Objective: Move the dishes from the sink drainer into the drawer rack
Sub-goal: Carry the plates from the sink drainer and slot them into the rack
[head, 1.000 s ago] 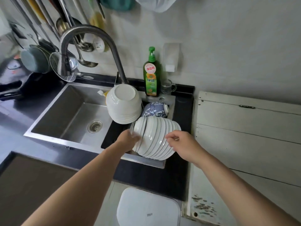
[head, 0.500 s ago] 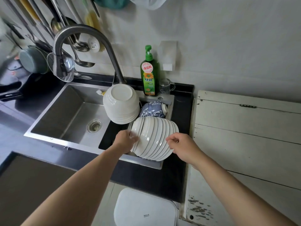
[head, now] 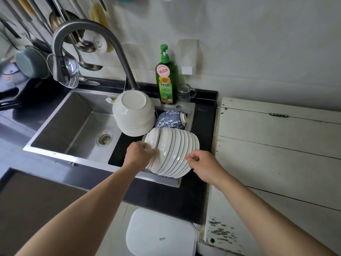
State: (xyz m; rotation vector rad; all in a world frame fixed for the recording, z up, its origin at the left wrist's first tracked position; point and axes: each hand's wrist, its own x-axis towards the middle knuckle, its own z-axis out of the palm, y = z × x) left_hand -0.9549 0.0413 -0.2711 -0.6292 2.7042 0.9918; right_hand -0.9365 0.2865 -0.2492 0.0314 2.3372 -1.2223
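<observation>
The nested stack of white bowls [head: 172, 153] lay on its side in the sink drainer [head: 162, 179]. The left hand [head: 140, 154] gripped its foot end; the right hand [head: 203, 164] touched the rim end, fingers curled (grip unclear). Best squeeze both ends inward and lift level, clear of the blue patterned bowl [head: 168, 120] behind, so nothing slides out.

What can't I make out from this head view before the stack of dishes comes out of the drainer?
- Drawer rack: nowhere in frame.
- Left hand fingertips: hidden behind the stack of white dishes, so its grip can't be confirmed.
- Right hand: its fingers curl at the stack's rim; contact is unclear.
- Sink drainer floor: covered by the dishes.
- Blue patterned bowl: partly hidden behind the white stacks.
- Hanging utensils: cut off by the top edge.
</observation>
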